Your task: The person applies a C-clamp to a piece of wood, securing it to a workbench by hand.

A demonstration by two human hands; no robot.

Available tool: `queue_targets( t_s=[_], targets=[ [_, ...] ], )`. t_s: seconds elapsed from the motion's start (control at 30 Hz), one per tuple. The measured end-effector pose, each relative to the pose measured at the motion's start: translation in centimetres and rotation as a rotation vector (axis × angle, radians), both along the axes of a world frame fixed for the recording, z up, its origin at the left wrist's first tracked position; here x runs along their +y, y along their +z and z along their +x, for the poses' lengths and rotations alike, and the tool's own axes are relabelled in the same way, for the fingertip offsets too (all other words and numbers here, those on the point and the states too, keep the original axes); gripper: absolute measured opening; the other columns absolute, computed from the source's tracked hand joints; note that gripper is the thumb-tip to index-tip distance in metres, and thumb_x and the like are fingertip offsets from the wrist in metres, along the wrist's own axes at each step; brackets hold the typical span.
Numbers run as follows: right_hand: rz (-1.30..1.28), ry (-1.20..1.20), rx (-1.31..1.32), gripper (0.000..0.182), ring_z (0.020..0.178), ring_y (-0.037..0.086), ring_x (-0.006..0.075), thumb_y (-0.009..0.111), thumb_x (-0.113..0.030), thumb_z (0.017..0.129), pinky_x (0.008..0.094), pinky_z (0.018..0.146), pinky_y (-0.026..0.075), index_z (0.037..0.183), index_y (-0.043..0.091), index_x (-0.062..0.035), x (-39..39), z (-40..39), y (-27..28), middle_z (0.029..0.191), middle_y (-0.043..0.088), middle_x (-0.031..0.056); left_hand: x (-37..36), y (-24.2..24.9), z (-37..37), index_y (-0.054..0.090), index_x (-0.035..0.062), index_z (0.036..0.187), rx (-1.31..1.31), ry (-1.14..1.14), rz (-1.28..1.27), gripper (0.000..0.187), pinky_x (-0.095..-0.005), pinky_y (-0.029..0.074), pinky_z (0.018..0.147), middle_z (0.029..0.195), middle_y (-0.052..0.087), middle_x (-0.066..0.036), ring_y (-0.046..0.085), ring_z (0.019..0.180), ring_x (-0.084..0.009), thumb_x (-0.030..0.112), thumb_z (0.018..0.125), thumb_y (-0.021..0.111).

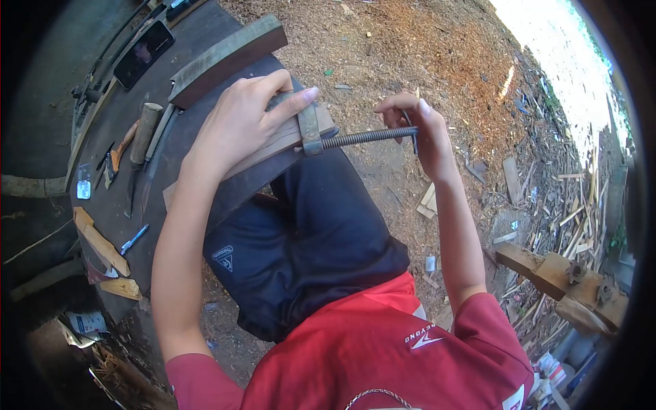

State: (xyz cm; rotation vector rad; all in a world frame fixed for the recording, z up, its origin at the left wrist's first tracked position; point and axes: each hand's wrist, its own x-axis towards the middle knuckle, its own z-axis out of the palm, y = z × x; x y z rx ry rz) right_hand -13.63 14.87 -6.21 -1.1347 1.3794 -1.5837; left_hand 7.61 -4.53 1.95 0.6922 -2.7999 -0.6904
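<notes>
A metal C-clamp (309,126) sits over the end of a wooden board (263,145) at the edge of the dark worktable. My left hand (249,113) rests on the board, its thumb and fingers bent around the clamp's frame. From the frame a long threaded screw (369,136) sticks out to the right, past the table edge. At its far end is a thin crossbar handle (414,140), with the fingers of my right hand (427,130) curled about it. Behind my left hand lies a thick, slightly curved wood block (229,58).
On the worktable (198,123) lie a phone (144,54), a wooden-handled tool (145,133), a blue pen (134,239) and wood offcuts (99,239). Sawdust and scraps cover the ground (383,61). A timber beam (553,277) with metal fittings lies at the right.
</notes>
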Motion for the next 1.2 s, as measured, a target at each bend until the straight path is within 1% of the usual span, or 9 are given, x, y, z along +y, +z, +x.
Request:
queue_targets(
  t_s=[0.23,0.37,0.47,0.6,0.7,0.73,0.83,1.07,1.2],
  targets=[
    [-0.035,-0.038,-0.235,0.066,0.086,0.059,0.0179,0.043,-0.056,0.1,0.0336,0.078,0.048,0.131,0.061,-0.0007,1.3,1.7,-1.2,0.093,0.059,0.0059,0.0,0.7,-0.4,0.061,0.0001,0.079,-0.01,0.086,0.187,0.052,-0.0315,0.036,0.059,0.061,0.05,-0.006,0.046,0.06,-0.0125,0.049,0.092,0.071],
    [-0.059,0.057,-0.487,0.053,0.091,0.064,0.019,0.049,-0.051,0.102,0.0365,0.084,0.052,0.115,0.062,-0.001,0.9,1.2,-1.4,0.098,0.062,0.0085,0.1,0.7,-0.6,0.059,0.0001,0.076,-0.044,0.063,0.146,0.053,-0.0313,0.035,0.058,0.06,0.049,-0.004,0.044,0.061,-0.0121,0.049,0.091,0.073],
    [0.002,-0.015,-0.41,0.045,0.091,0.064,0.0173,0.05,-0.045,0.104,0.0347,0.084,0.052,0.107,0.062,-0.0021,-0.2,1.3,-2.3,0.096,0.062,0.0083,0.4,0.7,-0.6,0.058,-0.0003,0.075,-0.051,0.05,0.14,0.054,-0.0316,0.034,0.058,0.06,0.047,-0.004,0.043,0.061,-0.0118,0.05,0.09,0.074],
    [-0.09,-0.002,-0.51,0.033,0.092,0.065,0.0172,0.052,-0.032,0.104,0.0334,0.085,0.053,0.111,0.063,-0.001,0.2,1.7,-4.2,0.098,0.064,0.0077,0.1,0.5,-0.5,0.058,-0.0003,0.074,-0.039,0.051,0.157,0.055,-0.0316,0.033,0.057,0.06,0.046,-0.003,0.042,0.06,-0.0111,0.05,0.088,0.075],
    [-0.172,-0.097,-0.45,0.034,0.098,0.066,0.0176,0.054,-0.028,0.102,0.0339,0.09,0.053,0.118,0.062,0.0001,1.2,2.8,-3.0,0.105,0.067,0.0092,0.4,0.8,-0.6,0.058,-0.0001,0.073,-0.017,0.047,0.168,0.054,-0.031,0.033,0.057,0.06,0.046,-0.002,0.042,0.06,-0.0105,0.049,0.088,0.075],
    [-0.189,-0.145,-0.26,0.031,0.102,0.068,0.0174,0.06,-0.023,0.102,0.0334,0.092,0.054,0.121,0.066,0.0005,1.4,2.8,-3.6,0.109,0.07,0.0107,0.4,0.6,-0.6,0.058,-0.0001,0.073,-0.011,0.043,0.172,0.054,-0.0309,0.033,0.057,0.06,0.046,-0.002,0.042,0.06,-0.0104,0.049,0.088,0.075],
    [-0.021,-0.275,-0.001,0.024,0.1,0.07,0.0161,0.066,-0.018,0.1,0.0316,0.089,0.056,0.116,0.072,-0.0016,1.3,3.0,-2.9,0.106,0.073,0.0099,0.2,0.3,-0.4,0.059,-0.0001,0.073,0.004,0.026,0.17,0.053,-0.0306,0.033,0.057,0.06,0.048,-0.002,0.043,0.061,-0.0103,0.048,0.089,0.075],
    [0.043,-0.371,0.177,0.016,0.088,0.067,0.0123,0.068,-0.014,0.097,0.0284,0.077,0.051,0.101,0.075,-0.0013,2.1,3.1,-4.3,0.096,0.073,0.0073,0.1,0.0,-0.3,0.06,0.0003,0.073,0.013,0.028,0.177,0.053,-0.0303,0.034,0.057,0.06,0.049,-0.002,0.045,0.061,-0.01,0.048,0.09,0.074],
    [0.064,-0.299,0.091,0.017,0.075,0.057,0.0134,0.065,-0.014,0.088,0.0287,0.068,0.043,0.086,0.07,0.002,4.8,4.0,-4.1,0.08,0.064,0.0062,0.0,0.2,-0.3,0.06,0.0001,0.073,0.01,0.025,0.164,0.053,-0.0303,0.034,0.057,0.06,0.049,-0.003,0.044,0.06,-0.0103,0.048,0.09,0.074]
  ],
)
